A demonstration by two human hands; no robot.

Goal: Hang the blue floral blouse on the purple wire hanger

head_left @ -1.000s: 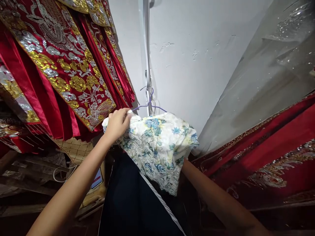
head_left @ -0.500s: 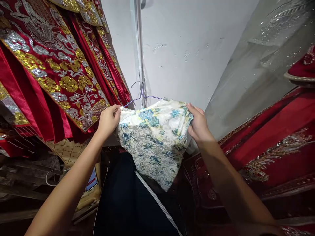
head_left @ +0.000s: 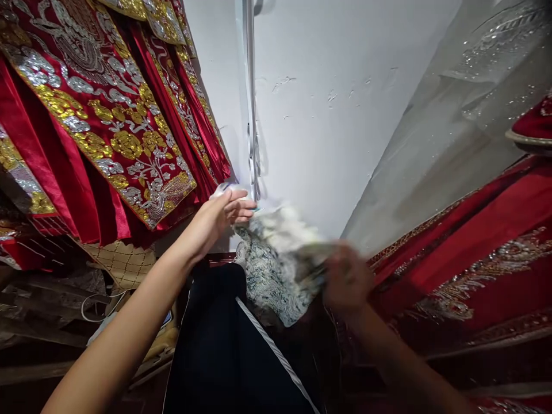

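A white garment with a blue, green and yellow floral print [head_left: 276, 273] hangs bunched and partly blurred in front of me. My left hand [head_left: 222, 215] is at its upper left with the fingers stretched out and apart. Behind that hand shows a pale, purplish blurred patch, and the hanger itself cannot be made out. My right hand [head_left: 348, 276] is smeared by motion, closed on the garment's right side, which is drawn out toward it.
Red robes with gold and silver sequins [head_left: 125, 144] hang at the left. A white wall [head_left: 319, 138] with a metal pole [head_left: 249, 86] stands ahead. Red beaded garments [head_left: 474, 259] and sheer grey fabric [head_left: 440, 126] fill the right. Dark cloth [head_left: 215, 345] lies below.
My right hand has moved down with the garment's right side, pulling it askew. My left hand has let go of the left shoulder and moved slightly right, fingers now extended. The purple hanger is no longer clearly visible.
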